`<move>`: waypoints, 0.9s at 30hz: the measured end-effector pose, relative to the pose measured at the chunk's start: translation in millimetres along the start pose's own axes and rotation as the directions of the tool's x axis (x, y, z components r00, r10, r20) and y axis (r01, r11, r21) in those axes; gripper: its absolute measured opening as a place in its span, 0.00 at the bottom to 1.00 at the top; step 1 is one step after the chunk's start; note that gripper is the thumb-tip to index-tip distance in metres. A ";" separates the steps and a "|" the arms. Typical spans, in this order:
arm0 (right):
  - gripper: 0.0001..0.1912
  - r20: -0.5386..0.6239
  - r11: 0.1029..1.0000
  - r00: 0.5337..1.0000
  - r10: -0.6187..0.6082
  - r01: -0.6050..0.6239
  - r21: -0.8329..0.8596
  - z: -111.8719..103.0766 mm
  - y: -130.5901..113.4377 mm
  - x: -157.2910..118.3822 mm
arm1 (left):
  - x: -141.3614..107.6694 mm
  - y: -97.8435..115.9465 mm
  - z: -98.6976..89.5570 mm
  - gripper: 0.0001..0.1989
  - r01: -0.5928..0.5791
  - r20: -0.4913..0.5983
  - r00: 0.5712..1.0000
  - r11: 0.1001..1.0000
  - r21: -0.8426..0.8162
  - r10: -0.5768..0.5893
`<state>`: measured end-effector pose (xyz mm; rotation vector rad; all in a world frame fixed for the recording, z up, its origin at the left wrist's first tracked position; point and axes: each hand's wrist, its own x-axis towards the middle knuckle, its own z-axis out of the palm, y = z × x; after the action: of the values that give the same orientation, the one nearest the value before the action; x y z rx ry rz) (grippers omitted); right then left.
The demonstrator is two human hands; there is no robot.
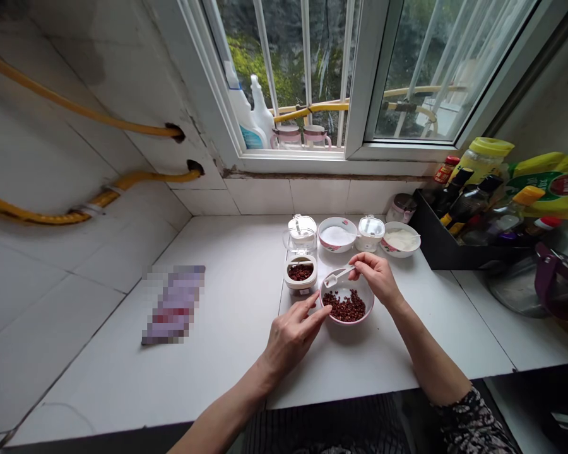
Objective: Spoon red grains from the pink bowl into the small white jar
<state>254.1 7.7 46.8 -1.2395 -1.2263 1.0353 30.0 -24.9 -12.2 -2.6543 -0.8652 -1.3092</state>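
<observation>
My right hand (375, 274) pinches the handle of a small white spoon (339, 275) above a white bowl (363, 285) with a pink rim. Dark red peppercorn-like grains (349, 309) lie in the bowl, mostly towards its near side. At the bowl's left side, my left hand (296, 328) grips the rim, thumb over the edge and fingers outside. Just beyond those fingers stands an open seasoning jar (301, 290) holding more of the same grains. Whether the spoon carries any grains is too small to tell.
Behind stand a white-lidded jar (303, 228), a bowl of white granules (337, 245), a second lidded jar (371, 233) and a bowl of white powder (400, 252). A black bottle box (447, 252) is at right. A blurred purple packet (175, 306) lies left.
</observation>
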 end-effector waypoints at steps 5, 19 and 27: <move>0.10 -0.030 0.993 0.993 -0.116 0.117 0.003 18.2 -8.3 -1.9 | 0.7 0.8 0.9 0.11 0.005 -0.003 1.000 1.000 -0.001 -0.005; 0.10 0.155 0.603 0.816 -0.557 0.525 -0.600 12.8 -15.3 -10.2 | 0.4 0.8 -0.4 0.11 0.007 0.003 1.000 1.000 0.003 -0.007; 0.10 0.255 0.516 0.898 -0.358 0.418 -0.747 -5.7 1.3 -5.6 | 0.4 0.6 -0.7 0.11 0.006 0.008 1.000 1.000 -0.009 -0.006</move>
<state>259.3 1.7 45.3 -1.4612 -2.0336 0.1373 29.9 -25.4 -11.4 -2.6676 -0.8717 -1.3073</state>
